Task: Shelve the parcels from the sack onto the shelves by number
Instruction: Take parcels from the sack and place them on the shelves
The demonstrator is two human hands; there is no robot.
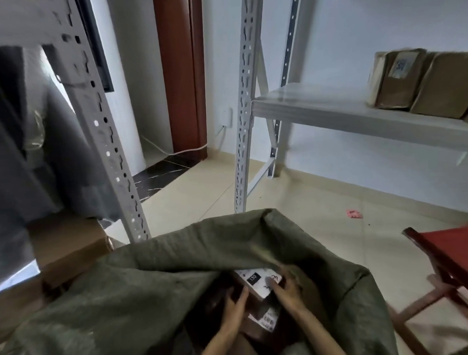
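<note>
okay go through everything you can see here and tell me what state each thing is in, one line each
Sack: mouth open, on the floor.
Labelled parcel: inside the sack, held on both sides.
Left hand: on the parcel's left side.
Right hand: on the parcel's right side, blurred.
Shelf: holds brown parcels at its right end.
Red stool: standing beside the sack.

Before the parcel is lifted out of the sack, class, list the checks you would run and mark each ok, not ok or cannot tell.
1. Both hands on the parcel: ok; left hand and right hand touch its sides.
2. Firm grip: cannot tell; the hands are blurred.
3. Number readable: not ok; the white label shows "150" on a black tag, the handwritten marks are unclear.
4. Sack mouth open: ok.
5. Free shelf space: ok; the shelf is bare left of the brown parcels.
6. Floor path: cannot tell; a red stool stands to the right.
</note>
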